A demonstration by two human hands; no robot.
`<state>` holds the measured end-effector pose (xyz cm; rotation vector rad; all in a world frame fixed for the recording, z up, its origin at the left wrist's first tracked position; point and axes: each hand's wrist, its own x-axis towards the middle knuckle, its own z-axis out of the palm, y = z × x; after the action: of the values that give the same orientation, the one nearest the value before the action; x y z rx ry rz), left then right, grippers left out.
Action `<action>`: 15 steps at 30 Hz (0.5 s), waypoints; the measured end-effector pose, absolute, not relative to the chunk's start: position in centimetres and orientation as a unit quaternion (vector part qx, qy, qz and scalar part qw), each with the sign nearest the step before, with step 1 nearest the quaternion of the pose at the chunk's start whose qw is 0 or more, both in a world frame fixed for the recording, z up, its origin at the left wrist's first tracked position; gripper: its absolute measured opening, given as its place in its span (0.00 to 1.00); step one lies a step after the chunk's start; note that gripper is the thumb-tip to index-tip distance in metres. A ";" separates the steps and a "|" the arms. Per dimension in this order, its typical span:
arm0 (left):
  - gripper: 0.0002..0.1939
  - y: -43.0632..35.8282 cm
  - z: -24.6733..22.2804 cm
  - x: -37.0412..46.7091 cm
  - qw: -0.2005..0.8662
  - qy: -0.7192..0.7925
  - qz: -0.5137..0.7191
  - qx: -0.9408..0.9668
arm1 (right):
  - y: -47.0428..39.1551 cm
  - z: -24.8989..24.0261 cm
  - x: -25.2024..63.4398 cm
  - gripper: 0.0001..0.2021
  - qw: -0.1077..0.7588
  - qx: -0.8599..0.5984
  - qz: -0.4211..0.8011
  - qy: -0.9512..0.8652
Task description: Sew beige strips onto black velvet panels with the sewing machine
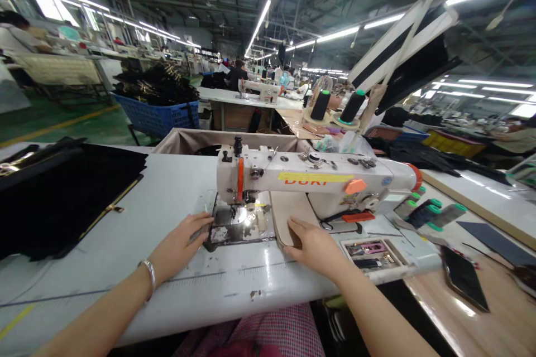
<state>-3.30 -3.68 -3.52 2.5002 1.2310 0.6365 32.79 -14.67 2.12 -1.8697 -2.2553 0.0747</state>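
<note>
My left hand (184, 242) lies on the pale worktop with its fingers stretched toward the metal needle plate (226, 232) of a white sewing machine (335, 170). I see nothing held in it. At the front edge of a small stack of beige flat panels (291, 206), under the machine's arm, is my right hand (312, 242). Its fingertips press on the top panel and its thumb is at the near edge, so it grips the panel's corner. The presser foot (233, 211) stands over the plate with no panel visible beneath it.
Black fabric pieces with a gold zipper (113, 207) lie at the left. A parts tray (374, 254), thread spools (427, 215) and a phone (464, 279) are at the right. Behind stand a fabric-lined bin (230, 138) and a full blue basket (157, 117). People sit at machines farther back.
</note>
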 end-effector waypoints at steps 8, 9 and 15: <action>0.22 -3.7 -4.0 -2.9 0.117 0.406 0.226 0.877 | -14.9 2.9 33.1 0.21 0.143 -0.636 -0.017 -0.758; 0.23 -3.9 -3.9 -2.8 0.113 0.407 0.225 0.878 | -15.6 3.1 32.7 0.21 0.152 -0.641 -0.027 -0.751; 0.24 -5.4 -2.4 -2.1 0.095 0.381 0.263 0.881 | -25.4 1.3 24.5 0.26 0.296 -0.512 -0.015 -0.806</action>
<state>-2.12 -5.39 -2.36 2.6132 1.1285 0.7787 24.50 -25.44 1.29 -1.3622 -2.1436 -0.0409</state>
